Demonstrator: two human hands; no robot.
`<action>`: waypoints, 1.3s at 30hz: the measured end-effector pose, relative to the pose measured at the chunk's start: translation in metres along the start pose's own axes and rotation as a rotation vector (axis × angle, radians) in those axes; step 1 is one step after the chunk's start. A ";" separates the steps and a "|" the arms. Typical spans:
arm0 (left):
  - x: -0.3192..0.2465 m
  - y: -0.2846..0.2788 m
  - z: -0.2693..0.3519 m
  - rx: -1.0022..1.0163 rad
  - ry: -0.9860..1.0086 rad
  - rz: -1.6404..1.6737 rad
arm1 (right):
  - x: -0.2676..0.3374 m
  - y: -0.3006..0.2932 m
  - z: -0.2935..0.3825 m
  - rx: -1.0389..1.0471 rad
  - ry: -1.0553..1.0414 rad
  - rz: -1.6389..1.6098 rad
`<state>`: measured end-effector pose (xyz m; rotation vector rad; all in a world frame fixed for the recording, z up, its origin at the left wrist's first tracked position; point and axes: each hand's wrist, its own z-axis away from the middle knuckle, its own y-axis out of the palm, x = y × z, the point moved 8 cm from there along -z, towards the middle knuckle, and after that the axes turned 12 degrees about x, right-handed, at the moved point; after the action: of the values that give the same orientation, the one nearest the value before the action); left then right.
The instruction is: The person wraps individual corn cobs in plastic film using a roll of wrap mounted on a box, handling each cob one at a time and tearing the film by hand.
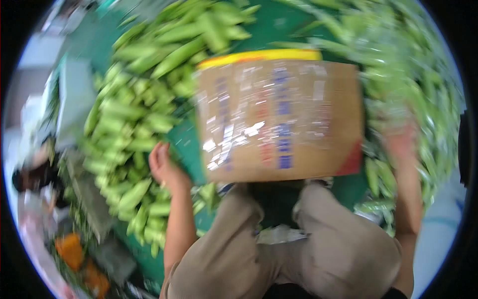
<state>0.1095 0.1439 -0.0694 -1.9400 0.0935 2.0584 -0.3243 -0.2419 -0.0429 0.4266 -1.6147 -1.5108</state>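
My left hand [168,170] is held just left of a cardboard box, its fingers loosely bent and apart, with nothing seen in it. Beside it spreads a heap of long green vegetables [127,119] with blunt ends. The box [340,112] stands in front of my knees, its upper face covered in shiny clear tape and printed with blue and red writing. A yellow strip [261,56] runs along its far edge. Blurred by motion, my right hand [401,138] is over clear plastic-wrapped green vegetables [396,63] on the right. Its fingertips and any grip are unclear.
Green flooring [276,24] shows between the two heaps. My knees [239,213] flank the near side of the box. On the far left are a pale box-like container [74,97], orange items [70,250] and what looks like another person [33,175].
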 end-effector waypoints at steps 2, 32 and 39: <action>0.067 -0.087 -0.030 -0.104 0.037 -0.782 | 0.118 -0.001 -0.029 -0.034 -0.266 0.089; -0.118 0.222 0.077 1.058 0.952 -1.040 | -0.092 0.072 -0.043 0.008 -0.194 1.386; -0.121 0.200 0.059 1.126 0.966 -0.753 | -0.175 0.122 -0.113 0.701 -0.191 2.514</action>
<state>0.0031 -0.0526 0.0219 -1.5728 0.4993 0.2823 -0.1013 -0.1589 -0.0026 -1.1381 -1.1987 0.9281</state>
